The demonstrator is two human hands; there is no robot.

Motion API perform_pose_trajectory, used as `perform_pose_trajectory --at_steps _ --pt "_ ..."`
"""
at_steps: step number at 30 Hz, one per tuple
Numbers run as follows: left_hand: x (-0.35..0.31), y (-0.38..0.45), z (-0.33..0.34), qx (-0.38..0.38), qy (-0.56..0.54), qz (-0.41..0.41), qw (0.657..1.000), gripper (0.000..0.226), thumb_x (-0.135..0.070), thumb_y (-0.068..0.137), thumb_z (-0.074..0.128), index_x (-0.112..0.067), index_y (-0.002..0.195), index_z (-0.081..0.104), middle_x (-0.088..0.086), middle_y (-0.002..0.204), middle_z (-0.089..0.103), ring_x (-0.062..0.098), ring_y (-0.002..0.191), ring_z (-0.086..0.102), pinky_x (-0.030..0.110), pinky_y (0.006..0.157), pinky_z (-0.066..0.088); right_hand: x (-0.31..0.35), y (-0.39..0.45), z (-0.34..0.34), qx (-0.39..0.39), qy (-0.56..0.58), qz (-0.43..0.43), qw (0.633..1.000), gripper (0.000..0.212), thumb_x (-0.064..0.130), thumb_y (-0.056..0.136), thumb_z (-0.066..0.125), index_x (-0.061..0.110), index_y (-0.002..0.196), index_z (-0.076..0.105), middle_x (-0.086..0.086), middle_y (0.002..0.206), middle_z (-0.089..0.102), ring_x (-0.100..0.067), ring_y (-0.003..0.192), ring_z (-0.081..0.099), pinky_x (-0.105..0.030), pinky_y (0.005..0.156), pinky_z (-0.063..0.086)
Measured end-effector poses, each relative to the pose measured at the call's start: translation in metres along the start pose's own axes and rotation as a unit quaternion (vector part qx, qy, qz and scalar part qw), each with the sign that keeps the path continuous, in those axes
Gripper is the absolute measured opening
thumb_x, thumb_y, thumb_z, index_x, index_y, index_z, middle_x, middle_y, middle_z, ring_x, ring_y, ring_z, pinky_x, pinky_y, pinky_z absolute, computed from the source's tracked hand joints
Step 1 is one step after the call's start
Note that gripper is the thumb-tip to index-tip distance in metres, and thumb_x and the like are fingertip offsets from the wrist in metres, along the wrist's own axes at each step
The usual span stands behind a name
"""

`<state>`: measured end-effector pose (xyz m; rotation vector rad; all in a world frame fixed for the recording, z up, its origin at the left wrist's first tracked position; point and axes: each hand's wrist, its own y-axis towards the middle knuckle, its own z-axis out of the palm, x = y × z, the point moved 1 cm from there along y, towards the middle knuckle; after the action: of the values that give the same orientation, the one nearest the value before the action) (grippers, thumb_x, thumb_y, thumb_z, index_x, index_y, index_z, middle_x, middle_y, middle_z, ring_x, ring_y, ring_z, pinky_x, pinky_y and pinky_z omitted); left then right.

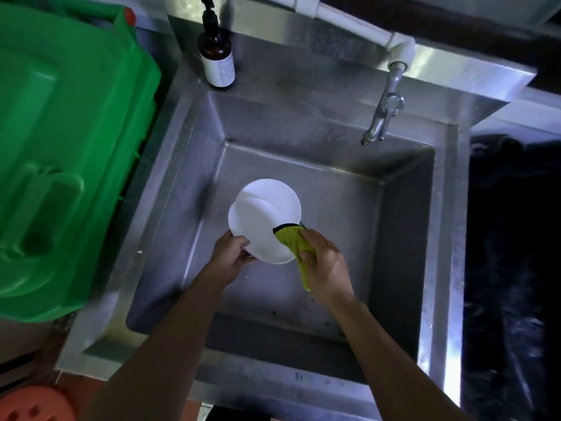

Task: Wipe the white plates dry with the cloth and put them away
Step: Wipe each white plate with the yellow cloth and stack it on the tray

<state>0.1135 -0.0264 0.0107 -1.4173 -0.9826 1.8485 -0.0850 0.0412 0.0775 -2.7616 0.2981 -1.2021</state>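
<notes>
I hold a white plate [255,229] over the steel sink [403,238]. My left hand [232,256] grips the plate's near left rim, thumb on top. A second white plate [279,196] lies just behind and under it in the basin. My right hand [324,265] grips a yellow-green cloth [291,241] with a dark edge and presses it on the held plate's right rim. The cloth's tail hangs down under my palm.
A metal tap [383,113] juts over the sink's back right. A brown pump bottle [216,56] stands on the back left ledge. A big green plastic bin [60,147] stands left of the sink, with an orange stool [33,404] below it. Dark plastic [513,268] lies to the right.
</notes>
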Motion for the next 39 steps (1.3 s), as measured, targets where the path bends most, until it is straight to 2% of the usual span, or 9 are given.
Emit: perform_pose_trajectory --at_steps 4,8,15,20,24,27,32,36,39 --pt "-0.01 -0.045 0.004 0.041 0.02 0.012 0.999 0.042 0.003 0.091 0.048 -0.022 0.122 0.063 0.013 0.117 0.067 0.035 0.102 0.066 0.053 0.085 0.06 0.028 -0.017 -0.029 0.008 0.009 -0.028 1.0 0.052 0.011 0.082 0.051 0.033 0.128 0.057 0.006 0.128 0.066 -0.025 0.107 0.063 -0.035 0.085 0.055" --pt "-0.024 -0.096 0.019 0.089 0.045 0.014 0.995 0.045 0.003 0.088 0.047 -0.017 0.125 0.063 0.016 0.113 0.069 0.034 0.096 0.067 0.041 0.067 0.061 0.055 -0.03 -0.056 -0.012 -0.019 -0.048 0.999 0.052 0.004 0.082 0.055 0.012 0.133 0.062 -0.005 0.135 0.065 -0.036 0.111 0.062 -0.041 0.091 0.053" --pt "-0.049 -0.159 0.058 0.192 0.068 0.056 0.977 0.051 0.006 0.083 0.047 -0.019 0.12 0.071 0.015 0.113 0.074 0.03 0.094 0.072 0.045 0.074 0.06 0.074 -0.033 -0.099 -0.03 -0.052 -0.067 0.996 0.055 0.001 0.089 0.063 0.017 0.142 0.058 -0.005 0.148 0.055 -0.032 0.135 0.051 -0.047 0.111 0.041" --pt "-0.061 -0.193 0.092 0.233 0.065 0.089 0.966 0.056 -0.002 0.064 0.056 -0.011 0.118 0.068 0.016 0.103 0.068 0.035 0.093 0.061 0.053 0.081 0.047 0.068 -0.041 -0.13 -0.055 -0.063 -0.1 0.992 0.049 0.007 0.095 0.063 0.02 0.143 0.058 -0.003 0.152 0.051 -0.027 0.136 0.051 -0.049 0.104 0.046" --pt "-0.057 -0.21 0.116 0.249 0.05 0.111 0.961 0.047 0.0 0.065 0.056 -0.011 0.11 0.067 0.017 0.101 0.063 0.037 0.088 0.053 0.049 0.083 0.041 0.047 -0.054 -0.156 -0.055 -0.131 -0.165 0.976 0.043 0.021 0.104 0.053 0.019 0.147 0.053 -0.001 0.158 0.042 -0.027 0.147 0.039 -0.051 0.106 0.044" --pt "-0.05 -0.22 0.133 0.272 0.06 0.127 0.952 0.044 0.004 0.067 0.056 -0.01 0.107 0.071 0.015 0.096 0.072 0.03 0.082 0.071 0.041 0.067 0.059 0.032 -0.066 -0.172 -0.038 -0.164 -0.178 0.969 0.046 0.032 0.108 0.039 0.027 0.154 0.04 0.008 0.165 0.026 -0.02 0.155 0.021 -0.05 0.111 0.038" --pt "-0.029 -0.244 0.156 0.313 0.105 0.132 0.935 0.029 0.006 0.068 0.053 -0.016 0.075 0.07 0.007 0.07 0.063 0.021 0.063 0.062 0.028 0.056 0.053 0.03 -0.081 -0.185 -0.051 -0.2 -0.226 0.952 0.051 0.042 0.108 0.03 0.028 0.157 0.034 0.009 0.167 0.021 -0.017 0.156 0.014 -0.047 0.118 0.028" --pt "-0.019 -0.253 0.161 0.296 0.118 0.143 0.937 0.038 0.003 0.068 0.058 -0.004 0.105 0.061 0.019 0.093 0.061 0.033 0.087 0.061 0.042 0.074 0.054 0.033 -0.081 -0.195 -0.057 -0.205 -0.24 0.947 0.054 0.038 0.107 0.029 0.026 0.159 0.028 0.008 0.168 0.017 -0.018 0.156 0.013 -0.048 0.12 0.028" --pt "-0.015 -0.261 0.164 0.271 0.129 0.158 0.941 0.037 0.001 0.066 0.059 -0.006 0.103 0.062 0.017 0.094 0.062 0.032 0.086 0.061 0.039 0.069 0.054 0.03 -0.076 -0.202 -0.058 -0.203 -0.236 0.948 0.054 0.032 0.107 0.031 0.026 0.161 0.022 0.009 0.169 0.011 -0.017 0.157 0.008 -0.047 0.122 0.025"
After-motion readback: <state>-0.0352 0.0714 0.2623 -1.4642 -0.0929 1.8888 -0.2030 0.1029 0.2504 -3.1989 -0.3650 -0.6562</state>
